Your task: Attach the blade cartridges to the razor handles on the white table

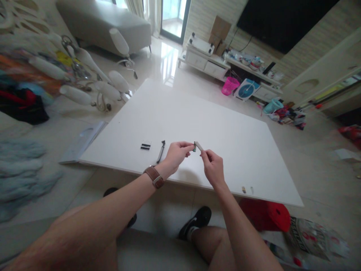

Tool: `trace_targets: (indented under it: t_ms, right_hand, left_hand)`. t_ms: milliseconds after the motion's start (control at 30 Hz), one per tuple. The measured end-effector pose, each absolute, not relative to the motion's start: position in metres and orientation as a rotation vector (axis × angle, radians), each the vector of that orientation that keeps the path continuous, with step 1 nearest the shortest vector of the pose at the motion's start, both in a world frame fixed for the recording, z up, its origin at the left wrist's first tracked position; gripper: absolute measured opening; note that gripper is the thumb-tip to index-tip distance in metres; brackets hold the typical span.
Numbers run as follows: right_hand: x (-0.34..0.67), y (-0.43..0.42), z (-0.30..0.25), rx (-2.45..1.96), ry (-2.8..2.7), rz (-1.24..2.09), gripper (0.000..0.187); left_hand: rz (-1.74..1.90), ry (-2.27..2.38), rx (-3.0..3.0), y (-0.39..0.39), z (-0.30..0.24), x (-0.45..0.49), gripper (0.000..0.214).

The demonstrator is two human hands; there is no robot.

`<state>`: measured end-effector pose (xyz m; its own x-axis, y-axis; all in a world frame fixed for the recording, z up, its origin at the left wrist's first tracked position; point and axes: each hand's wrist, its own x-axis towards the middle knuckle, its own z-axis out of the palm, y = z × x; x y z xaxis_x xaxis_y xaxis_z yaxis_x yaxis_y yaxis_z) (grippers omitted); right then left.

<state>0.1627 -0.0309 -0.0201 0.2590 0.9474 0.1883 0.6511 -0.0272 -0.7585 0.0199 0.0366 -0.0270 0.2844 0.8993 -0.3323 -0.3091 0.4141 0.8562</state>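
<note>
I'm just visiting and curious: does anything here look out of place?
Yes: the lamp, left of the table. With its several white shades it looks made to hang, yet it seems to rest on the floor. I see no spill on the table.

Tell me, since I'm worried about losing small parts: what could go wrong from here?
The small green piece, pinched in the fingertips of the left hand, could slip, or the pale stick in the right hand might scratch it. The tiny gold-brown piece lies near the white table's front edge, so a forearm could perhaps sweep it off.
</note>
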Motion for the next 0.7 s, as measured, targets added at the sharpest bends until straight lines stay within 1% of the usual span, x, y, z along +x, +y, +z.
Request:
trace_targets:
  t_ms: [167, 367, 700]
  right_hand:
    - [0.168, -0.033, -0.020, -1.770, -1.453, 0.471, 0.036]
    - [0.159, -0.031, -0.017, -1.762, -1.510, 0.469, 0.039]
    - [0.166, -0.035, -0.016, -1.785, -1.504, 0.450, 0.035]
  left_hand:
    - [0.919, 0.970, 0.762, 0.039, -0.024, 0.012, 0.014]
    - [0.921, 0.931, 0.741, 0.034, -0.024, 0.023, 0.013]
    - [0.907, 0.959, 0.774, 0.038, -0.023, 0.013, 0.013]
